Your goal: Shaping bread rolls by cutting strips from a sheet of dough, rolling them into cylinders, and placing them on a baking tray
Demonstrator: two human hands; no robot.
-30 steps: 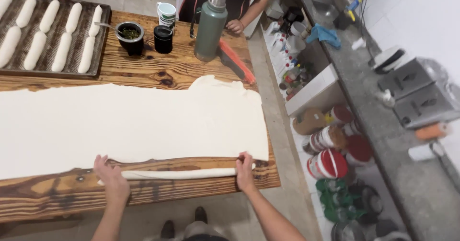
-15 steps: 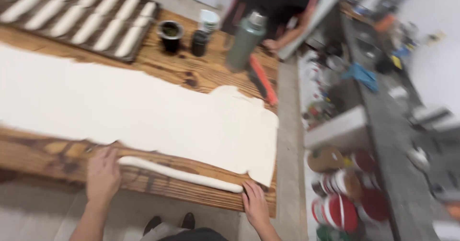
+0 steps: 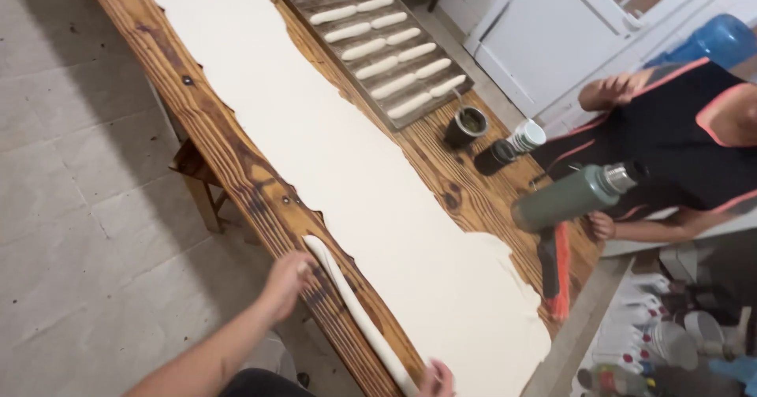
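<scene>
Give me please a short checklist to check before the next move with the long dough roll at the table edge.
1. Left hand on the far end of the dough roll: ok, fingers touch it.
2. Right hand on the near end: ok, though partly cut off by the frame.
3. Roll apart from the dough sheet: ok, bare wood between them.
4. Roll fully on the wooden table: ok, but close to the edge.
5. Roll of even thickness: cannot tell.
6. Green flask and the other person's hand away from the roll: ok.
</scene>
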